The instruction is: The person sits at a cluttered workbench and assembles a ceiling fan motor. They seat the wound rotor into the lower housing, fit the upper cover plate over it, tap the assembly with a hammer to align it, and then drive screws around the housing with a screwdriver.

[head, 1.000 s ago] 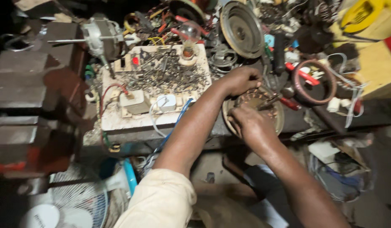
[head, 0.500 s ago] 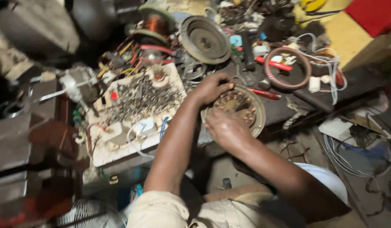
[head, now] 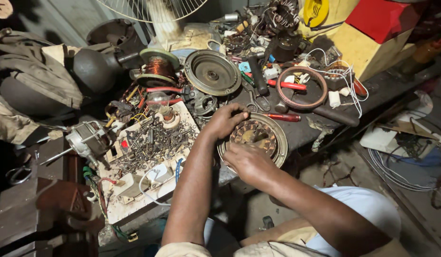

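A round fan motor stator with copper windings (head: 256, 134) lies in a metal housing dish (head: 280, 141) at the bench's front edge. My left hand (head: 225, 120) grips the stator's far left rim, fingers curled over it. My right hand (head: 249, 162) presses on its near edge, fingers bent on the windings. Both forearms reach in from below.
A white board (head: 135, 190) strewn with several screws and bolts lies left of the dish. Behind are a grey motor cover (head: 212, 72), a copper coil spool (head: 158, 66), a wire ring (head: 301, 88), red-handled screwdrivers (head: 282, 117), a yellow box (head: 363, 47) and a small motor (head: 85, 140).
The view has tilted and shifted, so the bench now sits higher and closer. Both hands stay on the stator; the left hand has slid slightly along its rim.
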Motion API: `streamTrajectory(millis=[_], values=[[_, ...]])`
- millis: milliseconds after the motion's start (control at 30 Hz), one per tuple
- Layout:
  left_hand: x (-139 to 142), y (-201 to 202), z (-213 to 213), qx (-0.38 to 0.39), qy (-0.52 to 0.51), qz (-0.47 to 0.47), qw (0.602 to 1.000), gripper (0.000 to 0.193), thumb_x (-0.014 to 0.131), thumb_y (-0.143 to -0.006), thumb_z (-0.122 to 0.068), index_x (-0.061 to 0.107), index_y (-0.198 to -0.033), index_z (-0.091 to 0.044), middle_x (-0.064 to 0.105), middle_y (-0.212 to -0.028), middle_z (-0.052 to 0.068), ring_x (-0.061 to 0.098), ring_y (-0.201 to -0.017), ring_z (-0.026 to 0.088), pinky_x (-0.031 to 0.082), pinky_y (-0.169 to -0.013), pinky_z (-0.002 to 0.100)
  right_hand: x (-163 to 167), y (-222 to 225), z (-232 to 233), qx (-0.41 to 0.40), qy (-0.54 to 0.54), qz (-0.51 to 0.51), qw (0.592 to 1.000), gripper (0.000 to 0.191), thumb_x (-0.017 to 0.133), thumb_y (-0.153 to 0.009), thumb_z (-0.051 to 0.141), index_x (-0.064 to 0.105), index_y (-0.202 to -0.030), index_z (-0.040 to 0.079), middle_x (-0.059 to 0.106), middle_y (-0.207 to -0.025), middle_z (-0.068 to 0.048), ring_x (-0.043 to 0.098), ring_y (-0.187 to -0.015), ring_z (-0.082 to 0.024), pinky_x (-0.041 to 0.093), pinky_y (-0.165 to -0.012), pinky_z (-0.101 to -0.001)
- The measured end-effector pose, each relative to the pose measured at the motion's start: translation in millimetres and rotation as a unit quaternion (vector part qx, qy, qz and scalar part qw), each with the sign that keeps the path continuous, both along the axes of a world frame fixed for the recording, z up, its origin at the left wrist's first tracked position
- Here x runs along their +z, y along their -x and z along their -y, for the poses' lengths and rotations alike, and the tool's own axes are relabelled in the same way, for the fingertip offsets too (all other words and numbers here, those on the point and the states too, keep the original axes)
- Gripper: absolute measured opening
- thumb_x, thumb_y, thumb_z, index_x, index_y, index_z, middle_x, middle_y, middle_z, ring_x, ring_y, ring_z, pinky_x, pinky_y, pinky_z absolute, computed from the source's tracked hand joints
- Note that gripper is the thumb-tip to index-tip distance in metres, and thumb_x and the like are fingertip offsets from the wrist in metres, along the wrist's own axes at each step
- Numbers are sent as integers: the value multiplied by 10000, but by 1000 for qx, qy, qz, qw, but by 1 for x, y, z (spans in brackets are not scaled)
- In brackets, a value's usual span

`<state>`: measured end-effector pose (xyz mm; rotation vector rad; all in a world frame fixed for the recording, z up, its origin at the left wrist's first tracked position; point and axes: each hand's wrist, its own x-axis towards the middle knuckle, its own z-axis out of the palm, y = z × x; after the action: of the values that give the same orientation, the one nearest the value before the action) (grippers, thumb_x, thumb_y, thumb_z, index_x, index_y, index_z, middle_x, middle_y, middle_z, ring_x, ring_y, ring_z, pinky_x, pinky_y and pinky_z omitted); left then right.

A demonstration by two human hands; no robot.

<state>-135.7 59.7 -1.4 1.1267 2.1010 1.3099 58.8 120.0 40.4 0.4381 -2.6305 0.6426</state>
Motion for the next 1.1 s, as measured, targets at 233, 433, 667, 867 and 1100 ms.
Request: streamTrajectory(millis=[233,433,667,867,1100], values=[[0,0,4,3,-14,-4,1000,288,731,-942,-265,739,-1135,-51,754,-1082,128,692,-999,199,537,-919,358,-1,8,11,-24,4,-3,1000,282,751,-859,292,607,-798,58,575,-843,-133,630,-832,-358,503,-729,-496],[1,5,9,-9,-21,27,999,270,720,-944,-265,740,-1126,-66,771,-1084,117,700,-1009,189,551,-924,348,2,-1,4,4,-2,31,1000,147,713,-848,198,651,-898,74,584,-912,-119,638,-873,-347,500,-730,-491],[19,-3,23,46,54,-115,991,294,711,-928,-283,706,-1127,-68,733,-1101,188,696,-1041,341,535,-902,423,3,-16,6,-10,-69,-28,997,91,680,-838,161,638,-899,107,569,-888,-76,626,-895,-281,457,-770,-454],[28,-13,30,85,116,-133,981,280,690,-915,-276,681,-1110,-76,724,-1088,197,680,-1038,391,527,-887,463,7,-37,3,-90,-102,-44,990,81,684,-863,180,650,-894,114,555,-844,-66,602,-861,-264,429,-737,-416],[31,-16,33,82,135,-172,972,289,650,-915,-245,644,-1111,-31,701,-1103,231,660,-1055,426,515,-909,487,4,-41,2,-120,-50,-79,988,211,743,-868,222,608,-796,75,588,-891,-133,617,-838,-321,500,-738,-444]])
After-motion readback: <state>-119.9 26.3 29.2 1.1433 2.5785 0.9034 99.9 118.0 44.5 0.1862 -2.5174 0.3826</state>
